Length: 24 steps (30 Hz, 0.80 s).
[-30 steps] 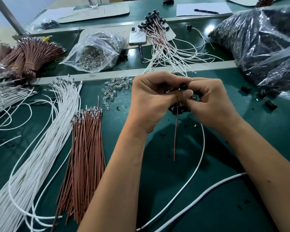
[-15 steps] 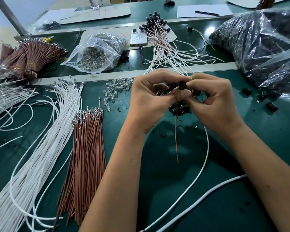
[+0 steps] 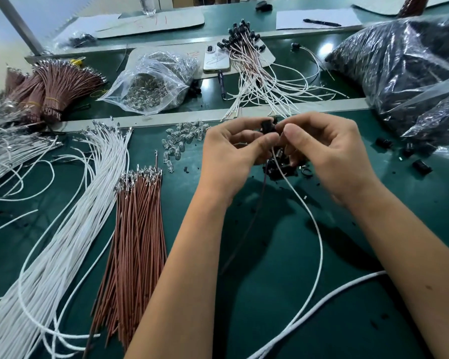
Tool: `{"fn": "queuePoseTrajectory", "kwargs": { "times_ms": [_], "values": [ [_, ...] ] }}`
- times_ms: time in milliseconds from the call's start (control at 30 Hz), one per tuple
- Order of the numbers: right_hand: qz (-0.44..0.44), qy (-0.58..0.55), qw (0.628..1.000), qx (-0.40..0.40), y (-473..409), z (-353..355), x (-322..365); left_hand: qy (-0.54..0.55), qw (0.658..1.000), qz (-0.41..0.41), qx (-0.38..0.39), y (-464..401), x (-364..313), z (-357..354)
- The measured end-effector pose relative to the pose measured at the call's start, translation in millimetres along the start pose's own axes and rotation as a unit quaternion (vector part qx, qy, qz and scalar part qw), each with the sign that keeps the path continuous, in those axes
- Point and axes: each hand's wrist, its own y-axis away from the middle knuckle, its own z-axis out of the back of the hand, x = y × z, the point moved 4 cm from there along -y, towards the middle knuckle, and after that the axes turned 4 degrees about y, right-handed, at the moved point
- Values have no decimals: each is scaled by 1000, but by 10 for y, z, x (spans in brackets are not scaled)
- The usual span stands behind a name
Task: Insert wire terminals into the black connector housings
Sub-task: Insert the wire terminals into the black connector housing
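Since the earlier frames both hands have lifted a little toward the far rail, and a white wire now hangs from between the fingertips where only the brown one showed before. At the far left, loose white wires [image 3: 16, 151] sprawl over the green bench mat [image 3: 283, 294], with bound bundles of brown wires [image 3: 55, 86] behind them. Next comes a long sheaf of white wires [image 3: 70, 216] running diagonally, then a flat bundle of brown wires [image 3: 138, 229] with metal terminals at the far end. Small clear bulbs [image 3: 182, 141] lie scattered beside a grey metal rail [image 3: 151, 120] that crosses the bench. Beyond it sit a clear bag of metal parts [image 3: 153, 84], a phone [image 3: 216, 60], and a fan of finished leads [image 3: 257, 71] with black ends. The left hand [image 3: 231, 154] has its fingers curled, thumb and forefinger pinching the black connector housing [image 3: 267, 125] held up above the mat. The right hand [image 3: 329, 149] meets it, thumb and fingers pinching the held white wire [image 3: 319, 234] just below the housing; that wire loops down over the mat. A dark brown wire [image 3: 259, 203] also hangs below the hands. Under them lies a small heap of black housings [image 3: 283, 169], with a few more [image 3: 421, 165] scattered to the right. Large plastic bags of dark parts [image 3: 405, 73] fill the far right, and paper with a pen [image 3: 322, 22] lies on the bench behind.
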Motion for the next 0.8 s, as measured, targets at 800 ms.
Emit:
{"fn": "queuePoseTrajectory", "kwargs": {
  "times_ms": [800],
  "values": [
    [-165, -221, 960, -42, 16, -144, -96, 60, 991, 118, 14, 19, 112, -184]
  ]
}}
